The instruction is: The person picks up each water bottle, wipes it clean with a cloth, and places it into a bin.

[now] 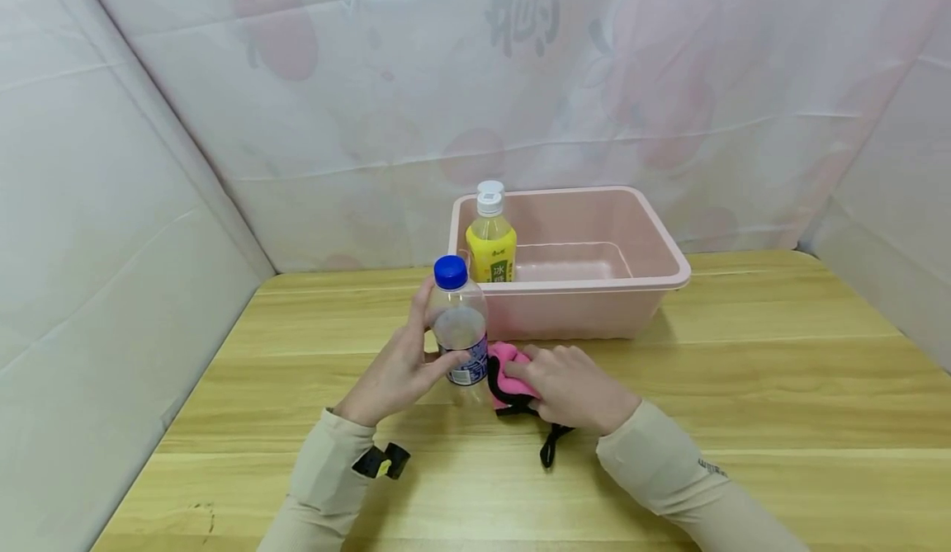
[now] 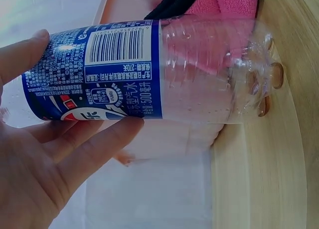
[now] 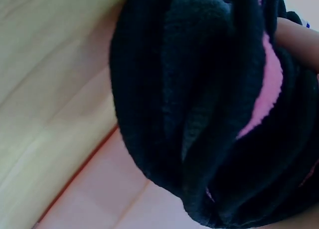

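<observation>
Beige sleeves come in from the bottom of the head view, each wrist strapped with a small black camera mount. With the pink bin as landmark: the left hand holds a clear bottle with a blue cap upright on the wooden surface, just in front of the bin's left front corner. Its fingers and thumb are curled round the blue label; the left wrist view shows the bottle looks nearly empty, its base resting on the wood. The right hand lies directly in front of the bin, beside the bottle, its fingers closed over a pink cloth with black trim that it presses against the surface; a black loop of the trim trails out from under the palm towards the person. The right wrist view shows only dark knit and a strip of pink, too close to tell more. A yellow drink bottle with a white cap stands inside the bin at its left end.

Judging the risks: the bottle is light and tall, so a slack grip or a nudge from the cloth hand could tip it over. The trailing black loop might snag on the wrist mount and drag the cloth.
</observation>
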Motion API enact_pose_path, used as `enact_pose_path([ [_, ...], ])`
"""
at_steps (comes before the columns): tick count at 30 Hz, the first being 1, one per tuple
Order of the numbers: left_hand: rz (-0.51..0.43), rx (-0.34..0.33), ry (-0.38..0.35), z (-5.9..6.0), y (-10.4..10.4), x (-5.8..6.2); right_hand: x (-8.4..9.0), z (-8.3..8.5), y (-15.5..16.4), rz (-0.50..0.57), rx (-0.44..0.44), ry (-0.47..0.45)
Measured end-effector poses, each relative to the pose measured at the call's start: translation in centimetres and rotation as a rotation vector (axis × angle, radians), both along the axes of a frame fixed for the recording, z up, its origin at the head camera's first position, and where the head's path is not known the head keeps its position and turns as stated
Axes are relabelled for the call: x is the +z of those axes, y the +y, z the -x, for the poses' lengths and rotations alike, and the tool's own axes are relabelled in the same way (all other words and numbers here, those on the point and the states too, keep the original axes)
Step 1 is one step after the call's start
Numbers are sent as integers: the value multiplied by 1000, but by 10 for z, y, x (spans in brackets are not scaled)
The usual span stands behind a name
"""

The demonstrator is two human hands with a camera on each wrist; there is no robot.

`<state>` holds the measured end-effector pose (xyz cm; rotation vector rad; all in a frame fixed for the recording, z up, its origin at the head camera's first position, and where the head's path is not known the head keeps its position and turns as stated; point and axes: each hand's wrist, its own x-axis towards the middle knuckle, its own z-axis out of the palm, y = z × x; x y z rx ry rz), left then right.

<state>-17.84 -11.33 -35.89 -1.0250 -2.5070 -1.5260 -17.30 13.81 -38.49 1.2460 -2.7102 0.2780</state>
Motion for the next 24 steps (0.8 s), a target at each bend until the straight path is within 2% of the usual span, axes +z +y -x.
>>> enact_pose_path([
  [8, 0, 7, -24, -1, 0, 1, 3, 1, 2, -32, 0, 26],
  [12, 0, 12, -33, -1, 1, 1, 10, 1, 6, 5, 16, 69],
  [16, -7, -1, -12, -1, 3, 1, 21, 0, 11, 137, 12, 148],
  [20, -10, -22, 11, -1, 4, 0, 31, -1, 12, 338, 27, 242],
  [24, -18, -34, -5, -1, 5, 1, 37, 0, 11, 510, 69, 333],
])
